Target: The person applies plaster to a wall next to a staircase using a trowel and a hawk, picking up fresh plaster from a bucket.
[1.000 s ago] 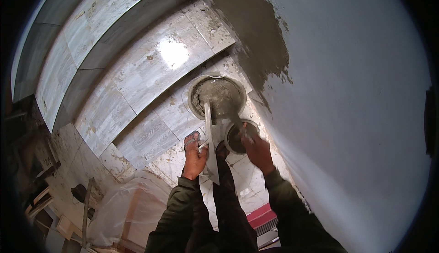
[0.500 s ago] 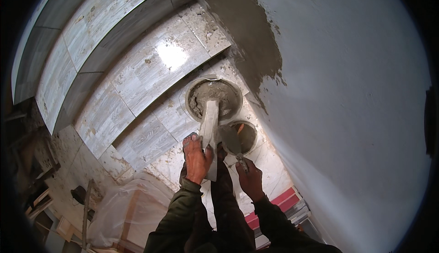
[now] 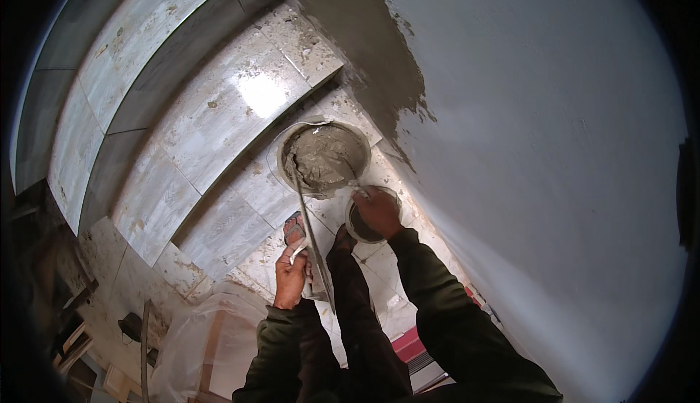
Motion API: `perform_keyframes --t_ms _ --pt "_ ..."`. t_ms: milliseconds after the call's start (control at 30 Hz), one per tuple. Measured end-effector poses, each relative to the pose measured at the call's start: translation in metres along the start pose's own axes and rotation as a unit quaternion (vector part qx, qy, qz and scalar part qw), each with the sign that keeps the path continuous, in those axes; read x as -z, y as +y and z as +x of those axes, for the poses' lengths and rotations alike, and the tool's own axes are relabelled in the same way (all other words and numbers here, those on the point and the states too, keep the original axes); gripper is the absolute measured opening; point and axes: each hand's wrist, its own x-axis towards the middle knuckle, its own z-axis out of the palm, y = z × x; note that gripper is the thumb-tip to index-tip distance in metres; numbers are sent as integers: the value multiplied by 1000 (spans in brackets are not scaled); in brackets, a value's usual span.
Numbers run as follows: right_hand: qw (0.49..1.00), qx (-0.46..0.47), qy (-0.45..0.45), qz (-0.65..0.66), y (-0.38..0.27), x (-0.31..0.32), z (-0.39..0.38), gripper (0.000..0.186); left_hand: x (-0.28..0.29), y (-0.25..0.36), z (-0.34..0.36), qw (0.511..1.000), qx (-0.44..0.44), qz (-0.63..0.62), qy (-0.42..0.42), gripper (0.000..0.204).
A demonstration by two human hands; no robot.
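My left hand (image 3: 290,278) is closed round the pale handle of a long plastering trowel (image 3: 309,224). Its blade is turned almost edge-on, and its far end reaches over the near left side of the mortar bucket (image 3: 367,146). Grey wet mortar (image 3: 327,154) fills much of that bucket. My right hand (image 3: 380,211) is closed on a small trowel (image 3: 355,183) at the bucket's near right rim. The small trowel's blade is mostly hidden, seemingly down in the mortar. Beneath my right hand stands a second, smaller bucket (image 3: 358,226), partly covered by the hand.
Tiled steps (image 3: 240,104) splashed with mortar rise at the left. A grey wall (image 3: 532,141) with a darker wet plaster patch (image 3: 364,31) runs along the right. Clear plastic sheeting (image 3: 211,330) covers something at lower left. My sandalled foot (image 3: 293,229) is near the buckets.
My right hand has moved forward with the small trowel to the mortar bucket. The plastering trowel in my left hand has turned from showing its flat face to nearly edge-on.
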Motion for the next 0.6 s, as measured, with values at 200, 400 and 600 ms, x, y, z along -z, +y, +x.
perform_keyframes --t_ms 200,400,600 --pt "991 -31 -34 -125 15 -42 8 51 -11 5 8 999 -7 -34 21 33" --pt "983 65 154 -72 24 -40 -9 47 -28 15 37 985 -128 100 56 41" --pt "982 -151 103 54 133 -49 -115 43 -49 0 92 937 -237 248 70 58"
